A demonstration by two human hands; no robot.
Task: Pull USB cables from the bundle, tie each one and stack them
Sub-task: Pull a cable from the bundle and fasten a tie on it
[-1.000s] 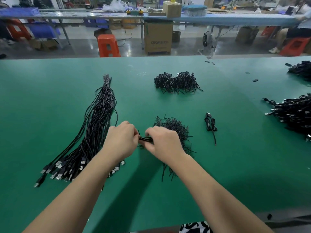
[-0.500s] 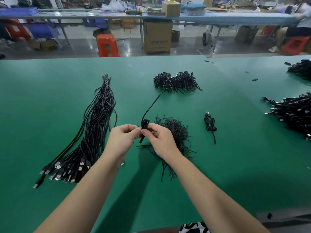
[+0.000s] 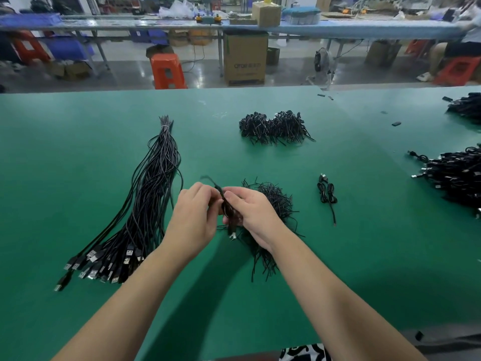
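- The folded USB cable now stands upright between both hands above the middle of the bench; a second ago it lay level between them.
- The right hand grips the folded hank, fingers curled round it.
- The left hand pinches the loose tail, which has gone from sticking up straight to curling over near the fingertips.
- Judgement: the wrap is closing, so stacking beside the tied cable toward the right edge comes next.
- The bundle lies towards the left edge.
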